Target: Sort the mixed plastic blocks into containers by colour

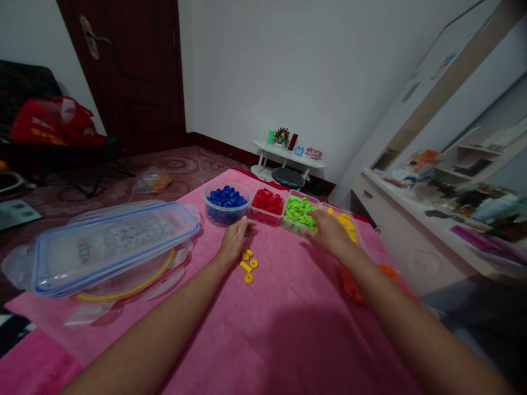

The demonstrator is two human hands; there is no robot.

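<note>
My left hand [235,238] lies flat on the pink cloth [288,329] with fingers stretched out, just in front of a round tub of blue pieces [226,202]. A few yellow ring-shaped pieces [248,265] lie beside its wrist. My right hand [327,230] reaches to the row of tubs, its fingers curled at the edge between the tub of green pieces [300,211] and the tub of yellow pieces [346,224]. Whether it holds anything is hidden. A tub of red pieces [268,202] stands between the blue and green ones.
Stacked clear plastic lids [111,244] with blue and yellow rims lie at the left of the cloth. Some orange and red pieces [349,285] lie under my right forearm. A white dresser [411,219] stands at the right, a small white table [288,156] by the far wall.
</note>
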